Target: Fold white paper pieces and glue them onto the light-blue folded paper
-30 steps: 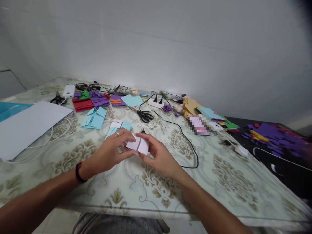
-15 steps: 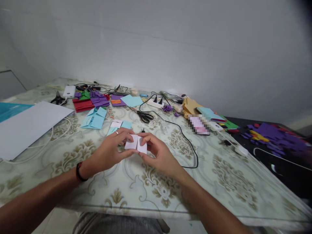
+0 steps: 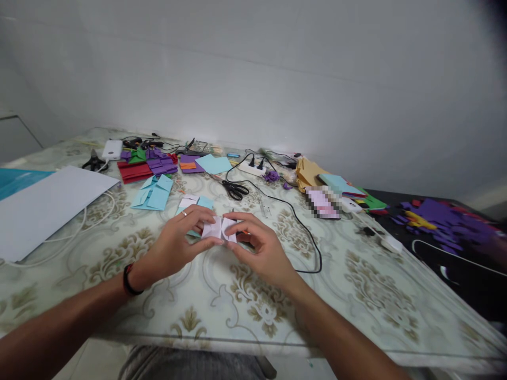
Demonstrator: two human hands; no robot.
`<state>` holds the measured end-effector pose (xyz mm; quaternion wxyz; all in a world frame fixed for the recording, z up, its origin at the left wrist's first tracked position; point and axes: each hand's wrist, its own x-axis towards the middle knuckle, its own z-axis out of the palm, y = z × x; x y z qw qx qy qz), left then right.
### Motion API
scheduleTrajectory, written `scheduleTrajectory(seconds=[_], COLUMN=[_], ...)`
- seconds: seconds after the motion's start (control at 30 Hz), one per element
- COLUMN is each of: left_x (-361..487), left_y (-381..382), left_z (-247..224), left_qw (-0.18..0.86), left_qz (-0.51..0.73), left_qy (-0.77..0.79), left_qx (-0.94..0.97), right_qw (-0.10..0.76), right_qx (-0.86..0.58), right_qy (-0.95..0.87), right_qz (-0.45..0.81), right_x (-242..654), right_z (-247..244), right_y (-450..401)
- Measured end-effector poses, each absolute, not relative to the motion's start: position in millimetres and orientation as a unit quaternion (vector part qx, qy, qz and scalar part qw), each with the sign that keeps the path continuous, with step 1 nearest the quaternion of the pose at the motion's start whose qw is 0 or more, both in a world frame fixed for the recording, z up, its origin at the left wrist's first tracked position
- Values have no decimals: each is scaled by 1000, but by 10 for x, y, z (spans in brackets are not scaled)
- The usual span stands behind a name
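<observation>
Both hands [image 3: 221,240] pinch the folded white paper [image 3: 214,229] (bare counter [image 3: 186,295] toward the near edge); blue papers [image 3: 205,202] sit just beyond.

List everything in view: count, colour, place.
Held paper: 1, white, between hands
Folded papers: several, mixed colours, left
Scissors: 1, black, centre
Hand tool: 1, black, back left
Rectangular device: 1, white, back left
Sheets: 2, white and blue, left
Power strip: 1, white, back centre
Cables: several, black and white, tabletop
Paper stack: 1, tan, back right
Pixelated rectangle: 1, pink, right
Paper strips: many, mostly purple, far right
Tablecloth: 1, pale green patterned, foreground
Wall: 1, grey, back
Small clutter: uncountable, mixed, rear
Left hand: 1, bare, centre
Right hand: 1, bare, centre
</observation>
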<state>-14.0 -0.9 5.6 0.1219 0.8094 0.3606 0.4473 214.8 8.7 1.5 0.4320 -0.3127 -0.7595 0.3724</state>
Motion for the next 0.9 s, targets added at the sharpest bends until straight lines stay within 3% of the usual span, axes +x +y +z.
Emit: scheduleTrajectory(seconds=[0.9], left_x=[-125], left_y=[-52], left_z=[90], left_qw=[108], left_qz=[419], left_qy=[368], left_qx=[823], right_qw=[436], right_qx=[-320], right_qy=[-790], right_qz=[290], right_x=[2146], right_z=[20], right_y=[71])
